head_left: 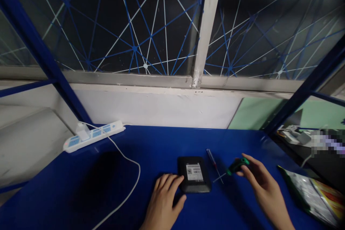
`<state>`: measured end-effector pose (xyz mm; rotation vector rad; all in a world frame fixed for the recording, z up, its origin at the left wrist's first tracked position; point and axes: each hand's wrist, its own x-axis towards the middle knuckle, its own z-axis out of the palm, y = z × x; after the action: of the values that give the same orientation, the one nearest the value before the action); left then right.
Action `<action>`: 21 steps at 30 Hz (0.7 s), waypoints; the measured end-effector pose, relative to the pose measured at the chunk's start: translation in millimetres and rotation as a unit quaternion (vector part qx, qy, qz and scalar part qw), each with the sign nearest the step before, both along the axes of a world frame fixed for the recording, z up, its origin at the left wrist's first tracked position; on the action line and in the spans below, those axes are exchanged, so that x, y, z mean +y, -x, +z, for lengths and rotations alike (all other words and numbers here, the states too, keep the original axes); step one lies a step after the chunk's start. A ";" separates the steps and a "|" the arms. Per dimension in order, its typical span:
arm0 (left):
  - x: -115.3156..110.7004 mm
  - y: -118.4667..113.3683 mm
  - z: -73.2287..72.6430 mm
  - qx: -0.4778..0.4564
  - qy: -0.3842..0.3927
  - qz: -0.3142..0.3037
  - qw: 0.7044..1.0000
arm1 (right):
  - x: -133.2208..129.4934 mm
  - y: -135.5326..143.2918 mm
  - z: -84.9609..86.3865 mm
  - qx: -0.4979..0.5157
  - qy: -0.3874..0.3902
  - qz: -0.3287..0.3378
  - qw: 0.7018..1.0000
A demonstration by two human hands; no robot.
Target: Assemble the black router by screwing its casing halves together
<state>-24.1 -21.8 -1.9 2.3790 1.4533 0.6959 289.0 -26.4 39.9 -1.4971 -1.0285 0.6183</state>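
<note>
A flat black device (185, 183) with a white printed label lies on the blue table. My left hand (165, 197) rests at its left edge, fingers stretched out and a fingertip touching the side. My right hand (260, 179) grips a screwdriver (237, 165) by its green and black handle, the thin shaft pointing left and down toward the device, apart from it. Behind that shaft lies a second screwdriver (212, 159) with a clear handle and a red part, just right of the device.
At the back left stands a white power strip (99, 134) with a white plug (82, 131); a white cable (136, 178) curves across the table (151, 140). A shiny packet (309, 190) lies at the right edge. Blue frame posts (289, 88) flank the table before a window.
</note>
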 end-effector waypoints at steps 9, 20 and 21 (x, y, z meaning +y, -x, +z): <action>-1.0 0.8 -0.2 0.004 -0.006 -0.004 1.000 | -4.7 9.2 1.1 -0.053 -0.018 0.022 0.998; 1.5 0.5 -3.0 0.035 -0.015 -0.020 0.999 | -24.2 7.7 -18.7 -0.088 -0.042 0.009 0.995; 1.6 0.0 -2.1 0.037 -0.016 -0.020 0.999 | -24.8 7.6 -19.6 -0.087 -0.051 0.011 0.995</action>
<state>-24.1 -20.2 -4.0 2.4754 1.4287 0.6322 281.3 -51.2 20.3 -1.4700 -1.1944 0.4483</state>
